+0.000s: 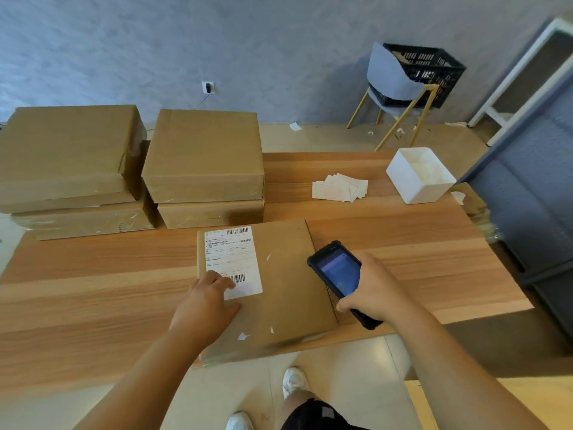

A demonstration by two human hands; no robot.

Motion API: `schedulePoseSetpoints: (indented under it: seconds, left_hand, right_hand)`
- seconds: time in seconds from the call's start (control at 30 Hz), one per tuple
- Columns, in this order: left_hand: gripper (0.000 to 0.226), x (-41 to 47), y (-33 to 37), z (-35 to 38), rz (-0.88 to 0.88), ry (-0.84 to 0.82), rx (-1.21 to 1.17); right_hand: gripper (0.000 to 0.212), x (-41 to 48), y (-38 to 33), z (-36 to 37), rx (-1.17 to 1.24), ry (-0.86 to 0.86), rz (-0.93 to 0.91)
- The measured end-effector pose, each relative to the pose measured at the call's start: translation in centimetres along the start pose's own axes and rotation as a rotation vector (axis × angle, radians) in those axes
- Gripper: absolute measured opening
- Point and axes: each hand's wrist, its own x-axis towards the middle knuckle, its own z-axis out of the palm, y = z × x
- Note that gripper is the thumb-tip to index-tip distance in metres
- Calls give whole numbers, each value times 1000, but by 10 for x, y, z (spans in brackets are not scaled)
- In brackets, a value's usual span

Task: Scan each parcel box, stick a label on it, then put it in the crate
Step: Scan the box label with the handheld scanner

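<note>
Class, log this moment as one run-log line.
step: scanning | left hand: flat on parcel box, touching label | right hand: holds scanner | crate: on chair

Matt brown cardboard parcel box (279, 290) with smooth white paper label (232, 259) on grained wooden table (403, 243).

— What sort of place are we looking at?

— A small parcel-packing room, improvised rather than a proper warehouse. Brown cardboard boxes (71, 156) are sitting in two stacks at the far left corner of a long wooden table (403, 243), and loose paper labels (339, 187) are lying near its far edge beside a white tub (418, 175).

— Anything beyond the table?

— A black plastic crate (431, 72) is resting on a grey chair (392, 79) against a bare grey wall (217, 41), and a handheld scanner (338, 271) is showing a lit screen over a parcel's shipping label (232, 259).
</note>
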Motion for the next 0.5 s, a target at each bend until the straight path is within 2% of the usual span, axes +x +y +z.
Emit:
schedulePoseSetpoints:
  seconds: [0.1,0.27,0.5]
  left_hand:
    - [38,20,21,5,57,-13,20]
    - [40,60,60,18,103,-13,22]
    - [60,112,105,39,111,-11,129]
  right_hand:
    - [82,20,26,0,5,69,142]
    - [79,66,70,-1,20,63,312]
    - [87,132,115,5,-13,43,400]
